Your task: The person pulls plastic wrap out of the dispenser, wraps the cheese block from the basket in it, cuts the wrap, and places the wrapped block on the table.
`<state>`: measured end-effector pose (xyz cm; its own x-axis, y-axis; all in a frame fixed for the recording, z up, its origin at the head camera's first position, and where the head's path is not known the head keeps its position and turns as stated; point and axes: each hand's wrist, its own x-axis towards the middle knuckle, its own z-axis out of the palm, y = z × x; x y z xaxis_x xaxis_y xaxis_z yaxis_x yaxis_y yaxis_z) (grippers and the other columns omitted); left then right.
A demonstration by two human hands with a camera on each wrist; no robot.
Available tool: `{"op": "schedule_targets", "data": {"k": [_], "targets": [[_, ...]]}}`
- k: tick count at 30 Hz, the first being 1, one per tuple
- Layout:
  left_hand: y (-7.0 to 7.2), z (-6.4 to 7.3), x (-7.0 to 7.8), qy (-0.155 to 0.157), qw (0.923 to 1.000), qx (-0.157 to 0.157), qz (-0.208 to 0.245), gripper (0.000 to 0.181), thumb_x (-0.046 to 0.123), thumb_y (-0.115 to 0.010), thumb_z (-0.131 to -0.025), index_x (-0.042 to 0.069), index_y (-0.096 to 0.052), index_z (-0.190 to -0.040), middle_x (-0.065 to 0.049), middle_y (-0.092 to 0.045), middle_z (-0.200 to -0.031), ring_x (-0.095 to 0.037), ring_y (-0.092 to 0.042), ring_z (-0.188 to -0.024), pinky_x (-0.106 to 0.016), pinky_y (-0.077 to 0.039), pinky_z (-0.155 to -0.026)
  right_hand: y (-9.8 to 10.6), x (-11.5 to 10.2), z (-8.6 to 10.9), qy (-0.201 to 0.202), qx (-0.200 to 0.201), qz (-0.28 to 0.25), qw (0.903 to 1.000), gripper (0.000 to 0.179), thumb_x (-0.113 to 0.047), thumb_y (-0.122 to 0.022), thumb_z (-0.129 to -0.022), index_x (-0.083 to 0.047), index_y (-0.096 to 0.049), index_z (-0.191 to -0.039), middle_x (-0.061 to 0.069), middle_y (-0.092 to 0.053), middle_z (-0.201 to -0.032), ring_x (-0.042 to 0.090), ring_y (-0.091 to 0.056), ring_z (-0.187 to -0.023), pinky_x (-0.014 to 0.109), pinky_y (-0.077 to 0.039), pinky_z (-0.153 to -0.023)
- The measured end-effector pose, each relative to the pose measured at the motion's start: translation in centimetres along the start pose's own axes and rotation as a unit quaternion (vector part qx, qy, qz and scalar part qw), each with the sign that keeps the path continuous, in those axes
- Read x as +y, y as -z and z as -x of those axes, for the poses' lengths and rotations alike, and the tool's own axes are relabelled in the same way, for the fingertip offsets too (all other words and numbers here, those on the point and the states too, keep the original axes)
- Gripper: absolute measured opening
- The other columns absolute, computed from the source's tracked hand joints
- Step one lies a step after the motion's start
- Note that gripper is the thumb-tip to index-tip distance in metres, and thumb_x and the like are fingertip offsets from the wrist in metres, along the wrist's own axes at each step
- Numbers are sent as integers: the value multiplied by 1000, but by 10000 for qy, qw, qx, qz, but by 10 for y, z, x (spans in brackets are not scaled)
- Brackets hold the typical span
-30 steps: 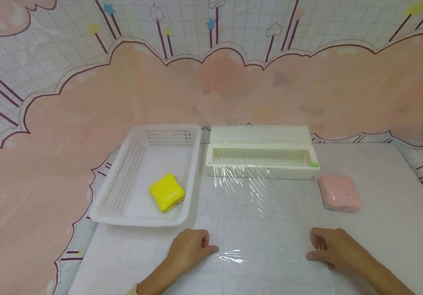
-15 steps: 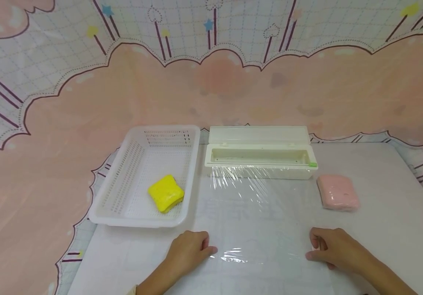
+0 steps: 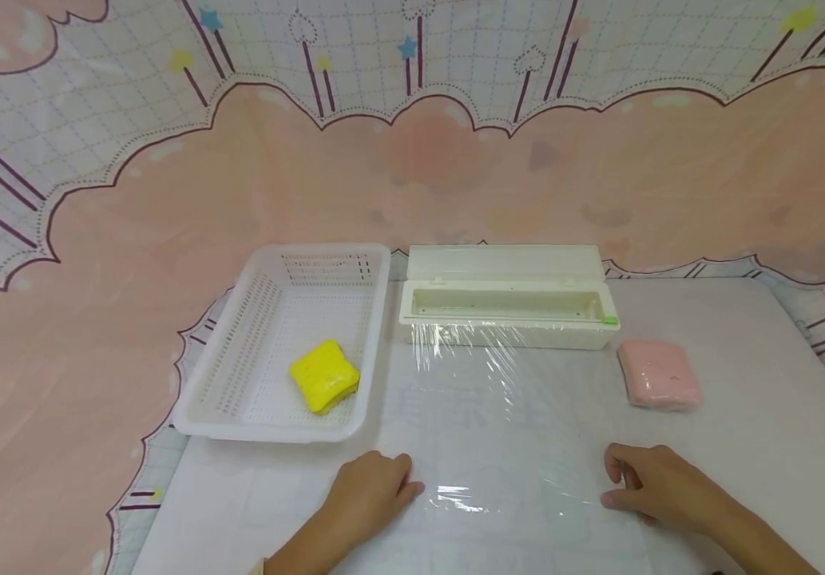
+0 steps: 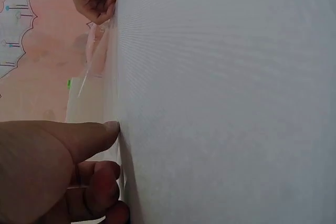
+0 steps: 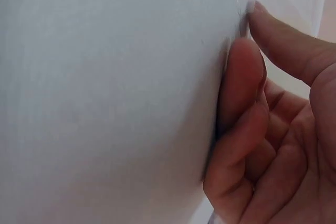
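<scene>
Seemingly, spreading the cling film (image 3: 505, 391) was in hand: it stretched from its dispenser (image 3: 509, 300) across the bench (image 3: 750, 359), left hand (image 3: 369, 491) and right hand (image 3: 660, 489) curled at its near corners, whether pinching unclear; the next move likely called for keeping it taut.

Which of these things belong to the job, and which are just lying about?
Part of the job, it seems:
left hand and right hand
clear film, reaching between them
open white box, film over its front

Lying by, untouched:
pink block, perhaps for later
white basket
yellow block inside the basket
patterned cloth behind
</scene>
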<state>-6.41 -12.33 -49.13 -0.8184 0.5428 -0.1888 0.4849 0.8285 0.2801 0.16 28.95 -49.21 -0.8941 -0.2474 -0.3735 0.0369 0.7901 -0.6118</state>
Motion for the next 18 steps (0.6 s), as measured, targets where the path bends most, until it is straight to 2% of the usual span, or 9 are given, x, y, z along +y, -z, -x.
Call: {"op": "schedule_targets", "data": {"k": [4, 7, 14, 18], "targets": [[-1, 1, 0, -344, 9971, 243, -626, 32, 43, -71, -93, 19, -57, -76, 10, -46, -58, -10, -42, -58, -25, -35, -52, 1, 2, 1, 353, -10, 15, 9994, 33, -36, -81, -84, -20, -53, -91, -13, -51, -60, 1, -47, -50, 21, -36, -53], [-2, 2, -1, -507, 9947, 440, -778, 33, 42, -71, -93, 19, -56, -74, 10, -45, -57, -10, -41, -57, -25, -33, -50, 1, 3, 1, 537, 36, 13, 9986, 33, -36, -81, -84, -21, -53, -92, -15, -50, -61, -1, -47, -51, 20, -36, -54], [-1, 2, -2, -563, 9953, 484, -619, 32, 40, -72, -91, 20, -56, -73, 10, -45, -59, -9, -40, -57, -24, -32, -50, 0, 5, 2, 603, 146, 68, 9981, 33, -35, -82, -84, -21, -54, -92, -16, -50, -61, -2, -47, -52, 20, -36, -55], [2, 2, -3, -497, 9975, 332, -383, 30, 40, -74, -91, 20, -58, -75, 10, -47, -60, -8, -40, -58, -23, -33, -51, -1, 4, 2, 528, 191, 122, 9983, 33, -35, -83, -83, -21, -54, -91, -15, -49, -61, -2, -46, -51, 20, -36, -54]]}}
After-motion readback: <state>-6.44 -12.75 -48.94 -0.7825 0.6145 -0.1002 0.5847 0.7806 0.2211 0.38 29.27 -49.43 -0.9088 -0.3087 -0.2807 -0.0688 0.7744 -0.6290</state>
